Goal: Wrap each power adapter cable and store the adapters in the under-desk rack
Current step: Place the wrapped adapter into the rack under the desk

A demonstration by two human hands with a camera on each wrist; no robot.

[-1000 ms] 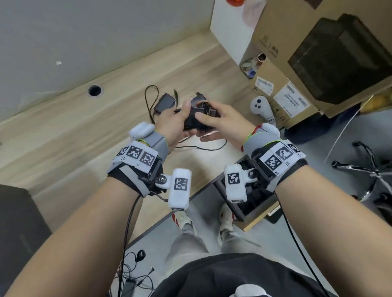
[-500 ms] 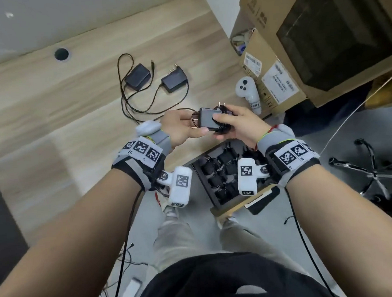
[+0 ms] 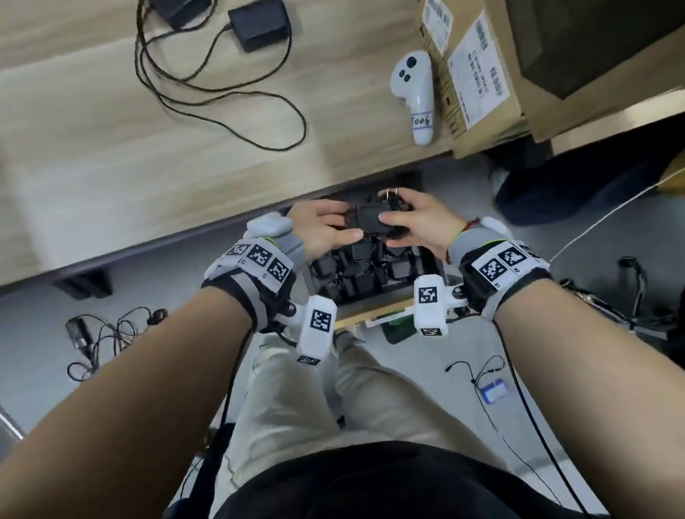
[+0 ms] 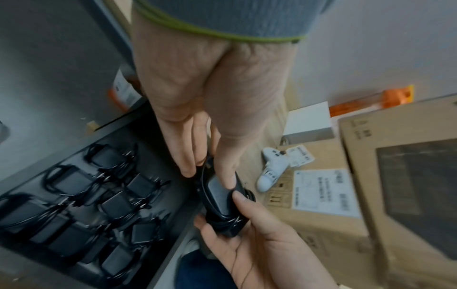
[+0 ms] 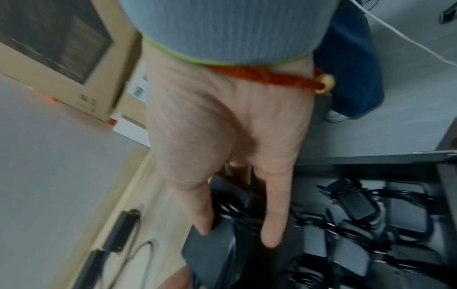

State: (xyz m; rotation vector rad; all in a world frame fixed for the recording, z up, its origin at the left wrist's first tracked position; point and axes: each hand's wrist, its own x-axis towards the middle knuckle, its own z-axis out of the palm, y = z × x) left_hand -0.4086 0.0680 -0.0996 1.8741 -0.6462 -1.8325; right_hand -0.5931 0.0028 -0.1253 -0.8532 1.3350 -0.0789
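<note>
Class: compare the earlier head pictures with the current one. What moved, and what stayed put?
Both hands, left and right, carried the wrapped adapter off the desk, toward the body, over the rack. Both grips held. Two adapters stayed on the desk.

Head view: high above, looking steeply down past both forearms; left hand [image 3: 323, 228] and right hand [image 3: 418, 218] sit mid-frame, wooden desk [image 3: 86, 154] beyond the fingers, rack [image 3: 358, 276] beneath them. Left wrist view: very close, looks along the palm to the fingertips; rack left of the fingers, cardboard boxes [image 4: 371, 195] right. Right wrist view: equally close, along the hand; desk left of the fingers, rack right. All three share the wrapped adapter [image 3: 370, 219] between the fingertips and the rack; blurred wrist frames.
</note>
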